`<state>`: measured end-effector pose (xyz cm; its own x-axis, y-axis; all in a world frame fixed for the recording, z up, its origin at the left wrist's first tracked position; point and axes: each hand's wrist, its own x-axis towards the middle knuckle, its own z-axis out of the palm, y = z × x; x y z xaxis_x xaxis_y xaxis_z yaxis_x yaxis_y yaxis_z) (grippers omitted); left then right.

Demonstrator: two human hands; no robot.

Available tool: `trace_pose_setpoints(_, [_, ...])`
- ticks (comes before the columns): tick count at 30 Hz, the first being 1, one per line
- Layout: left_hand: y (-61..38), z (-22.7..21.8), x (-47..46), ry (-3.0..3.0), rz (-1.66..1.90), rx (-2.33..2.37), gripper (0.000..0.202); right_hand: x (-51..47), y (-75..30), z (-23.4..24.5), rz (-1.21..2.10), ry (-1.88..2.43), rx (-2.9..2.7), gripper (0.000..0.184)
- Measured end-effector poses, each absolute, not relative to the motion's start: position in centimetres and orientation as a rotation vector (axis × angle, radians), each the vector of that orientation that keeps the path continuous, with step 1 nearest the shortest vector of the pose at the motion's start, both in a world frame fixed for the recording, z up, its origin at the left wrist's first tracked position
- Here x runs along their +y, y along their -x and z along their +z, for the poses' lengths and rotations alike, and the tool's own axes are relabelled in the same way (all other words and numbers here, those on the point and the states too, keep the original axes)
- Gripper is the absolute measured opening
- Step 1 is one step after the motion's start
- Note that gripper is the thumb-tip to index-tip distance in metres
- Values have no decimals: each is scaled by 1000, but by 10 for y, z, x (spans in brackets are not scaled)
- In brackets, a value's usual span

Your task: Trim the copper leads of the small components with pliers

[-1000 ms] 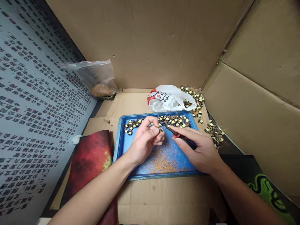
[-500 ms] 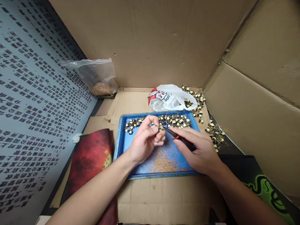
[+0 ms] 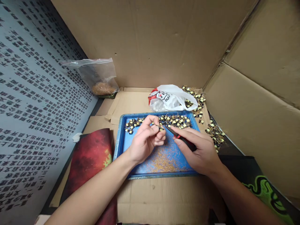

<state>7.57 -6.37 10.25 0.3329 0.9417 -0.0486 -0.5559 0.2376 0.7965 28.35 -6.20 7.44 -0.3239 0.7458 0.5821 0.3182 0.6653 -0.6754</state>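
Between the thumb and fingertips of my left hand [image 3: 144, 140] is a small coil component [image 3: 161, 128] with a yellowish face and thin copper wires, partly hidden by the fingers. My right hand [image 3: 202, 151] is wrapped round slim-tipped pliers [image 3: 189, 144] with black and red handles. Their dark tip points left, close to the component; whether it touches a wire I cannot tell. Both hands are above a blue tray [image 3: 117, 137]. Several similar coil components [image 3: 177, 120] lie along its far side, and loose copper wire clippings [image 3: 164, 161] are scattered nearer me.
Behind the tray lies a white plastic bag [image 3: 172, 97], with more components [image 3: 199, 100] heaped beside it and down the right. A clear zip bag [image 3: 103, 84] of copper scraps stands back left. A red patterned mat [image 3: 90, 156] lies left. Cardboard walls [image 3: 150, 40] enclose the back and right.
The tip of the pliers has shifted very slightly to the right, away from the component. My left hand keeps its hold almost unmoved.
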Motion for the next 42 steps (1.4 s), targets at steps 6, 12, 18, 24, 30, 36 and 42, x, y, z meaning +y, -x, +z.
trace_pose_setpoints(6, [-76, 102, -64, -783, 1116, 611, 31, -62, -285, 74, 572, 848, -1918, 41])
trace_pose_setpoints(12, [-76, 102, -63, -767, 1124, 611, 32, -61, -285, 76, 524, 834, -1914, 40])
trace_pose_setpoints(18, [-76, 101, -63, -759, 1124, 607, 34, -61, -286, 77, 524, 844, -1921, 40])
trace_pose_setpoints(24, [-76, 102, -63, -756, 1122, 611, 33, -61, -286, 77, 530, 835, -1921, 41])
trace_pose_setpoints(30, [-76, 101, -63, -759, 1120, 611, 33, -61, -286, 75, 529, 844, -1923, 39])
trace_pose_setpoints(36, [-76, 101, -63, -761, 1109, 614, 34, -61, -287, 75, 519, 847, -1942, 37])
trace_pose_setpoints(42, [-76, 99, -64, -785, 1103, 625, 36, -61, -289, 74, 541, 877, -1934, 36])
